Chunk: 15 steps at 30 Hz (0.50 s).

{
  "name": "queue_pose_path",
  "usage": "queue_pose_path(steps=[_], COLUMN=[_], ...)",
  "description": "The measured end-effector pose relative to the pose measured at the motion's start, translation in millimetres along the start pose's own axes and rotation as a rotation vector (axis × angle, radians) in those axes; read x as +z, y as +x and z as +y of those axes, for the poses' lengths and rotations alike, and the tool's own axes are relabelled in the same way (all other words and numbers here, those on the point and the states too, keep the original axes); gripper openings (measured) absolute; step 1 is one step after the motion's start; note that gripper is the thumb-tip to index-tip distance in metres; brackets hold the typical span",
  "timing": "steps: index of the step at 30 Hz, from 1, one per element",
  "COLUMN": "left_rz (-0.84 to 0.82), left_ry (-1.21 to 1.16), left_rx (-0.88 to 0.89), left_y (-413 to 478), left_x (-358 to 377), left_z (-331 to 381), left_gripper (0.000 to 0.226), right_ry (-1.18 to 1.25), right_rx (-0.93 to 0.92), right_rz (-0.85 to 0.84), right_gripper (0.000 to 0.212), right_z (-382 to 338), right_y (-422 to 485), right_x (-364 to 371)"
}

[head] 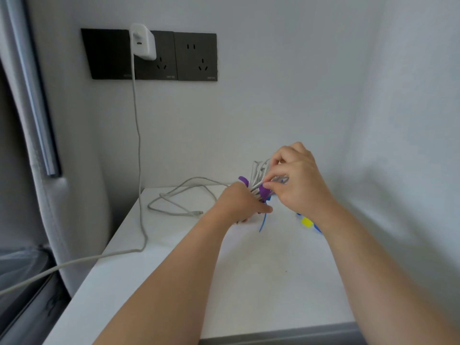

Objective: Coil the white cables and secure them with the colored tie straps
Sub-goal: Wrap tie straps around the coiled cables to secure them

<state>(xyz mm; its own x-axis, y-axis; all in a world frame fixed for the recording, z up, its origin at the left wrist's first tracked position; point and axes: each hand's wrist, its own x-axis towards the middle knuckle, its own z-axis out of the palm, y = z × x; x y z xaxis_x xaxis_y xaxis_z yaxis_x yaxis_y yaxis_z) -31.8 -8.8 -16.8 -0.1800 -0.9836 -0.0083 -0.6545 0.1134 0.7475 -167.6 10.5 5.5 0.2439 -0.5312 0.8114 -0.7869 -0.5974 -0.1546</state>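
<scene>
Head: left hand (239, 204) grips coiled cable (258, 173) from below; right hand (296, 180) pinches purple strap (263, 191).

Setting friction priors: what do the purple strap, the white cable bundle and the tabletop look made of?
The purple strap: soft, matte, bends round the bundle, probably fabric hook-and-loop or silicone. The white cable bundle: smooth jacket folded in tight loops, likely plastic or rubber. The tabletop: flat, hard, matte white, probably laminate or painted board.

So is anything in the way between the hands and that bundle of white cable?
Nothing visible. The left hand grips the coiled cable, and the right hand pinches the purple strap on it. The loose cable lies apart, to the left.
</scene>
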Motion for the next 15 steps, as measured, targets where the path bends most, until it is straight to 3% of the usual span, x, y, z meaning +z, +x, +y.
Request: queue_pose_path(steps=[2, 5, 9, 15], left_rz=[0.055, 0.081, 0.055, -0.039], left_ry=[0.204, 0.221, -0.002, -0.516], left_rx=[0.023, 0.05, 0.022, -0.126], left_y=[-2, -2, 2, 4], left_x=[3, 4, -2, -16], left_z=[1, 1, -2, -9], left_gripper=[0.04, 0.043, 0.038, 0.028], right_ry=[-0.035, 0.041, 0.234, 0.173], right_rx=[-0.034, 0.008, 0.107, 0.275], right_rz=[-0.015, -0.015, 0.006, 0.089], right_gripper=[0.006, 0.004, 0.015, 0.048], right_z=[1, -1, 2, 4], right_y=[0, 2, 3, 1], right_x=[2, 0, -15, -17])
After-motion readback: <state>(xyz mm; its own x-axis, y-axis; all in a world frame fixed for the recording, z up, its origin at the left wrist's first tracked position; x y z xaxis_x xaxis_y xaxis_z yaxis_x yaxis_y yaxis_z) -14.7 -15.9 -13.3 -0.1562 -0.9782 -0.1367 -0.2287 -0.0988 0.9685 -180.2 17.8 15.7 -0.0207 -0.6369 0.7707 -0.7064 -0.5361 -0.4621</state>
